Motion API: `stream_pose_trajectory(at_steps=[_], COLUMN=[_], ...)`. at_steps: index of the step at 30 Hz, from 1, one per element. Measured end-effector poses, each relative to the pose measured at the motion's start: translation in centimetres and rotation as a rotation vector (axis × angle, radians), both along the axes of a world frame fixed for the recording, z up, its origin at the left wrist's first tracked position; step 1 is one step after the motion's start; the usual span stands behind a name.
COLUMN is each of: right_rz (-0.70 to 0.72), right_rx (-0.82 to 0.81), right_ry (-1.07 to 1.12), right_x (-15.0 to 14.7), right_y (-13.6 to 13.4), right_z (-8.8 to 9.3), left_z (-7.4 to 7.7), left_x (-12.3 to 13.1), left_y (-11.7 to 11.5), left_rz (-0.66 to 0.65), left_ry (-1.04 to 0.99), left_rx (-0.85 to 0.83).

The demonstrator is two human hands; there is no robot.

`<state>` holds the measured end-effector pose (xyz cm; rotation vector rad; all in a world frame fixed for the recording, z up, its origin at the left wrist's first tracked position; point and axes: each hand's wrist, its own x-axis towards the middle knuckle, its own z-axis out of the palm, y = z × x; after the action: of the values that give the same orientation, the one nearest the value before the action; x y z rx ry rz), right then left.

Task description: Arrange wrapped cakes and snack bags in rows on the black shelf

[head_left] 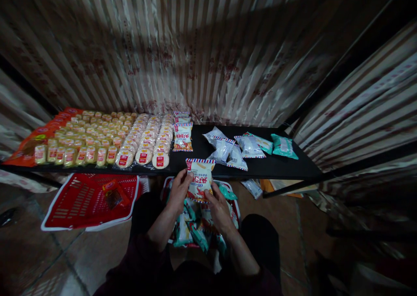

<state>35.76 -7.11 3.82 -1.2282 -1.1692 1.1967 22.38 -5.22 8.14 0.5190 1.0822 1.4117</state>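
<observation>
Between my two hands is a white snack bag [200, 179] with a red and blue striped edge, held over a basket in front of me. My left hand [179, 188] grips its left side, thumb on the front. My right hand [219, 202] pinches its lower right side. Below, the basket [236, 200] holds several green and white snack bags [184, 231]. On the black shelf [208, 171] just beyond, similar white bags [183, 137] stand in a short row, the front one showing its printed face.
Left on the shelf are rows of small yellow packaged cakes [83, 144], round wrapped crackers [143, 150] and orange packs [42, 133]. Loose white bags [224, 148] and a green bag [284, 146] lie at right. A red basket [74, 200] with one pack rests on the floor, left.
</observation>
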Motion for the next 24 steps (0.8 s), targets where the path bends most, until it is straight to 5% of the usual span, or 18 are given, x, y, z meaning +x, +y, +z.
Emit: stream_pose_trajectory(at_steps=[8, 24], right_rz=[0.173, 0.093], right_rx=[-0.097, -0.125], right_ry=[0.166, 0.205], right_x=[-0.9, -2.4], right_y=[1.7, 7.3], right_z=[1.9, 2.4], left_z=[-1.0, -2.3], left_x=[-0.4, -1.6], left_y=[1.0, 6.6], left_rz=[-0.001, -0.027], left_ry=[0.067, 0.14], left_rx=[0.039, 0.207])
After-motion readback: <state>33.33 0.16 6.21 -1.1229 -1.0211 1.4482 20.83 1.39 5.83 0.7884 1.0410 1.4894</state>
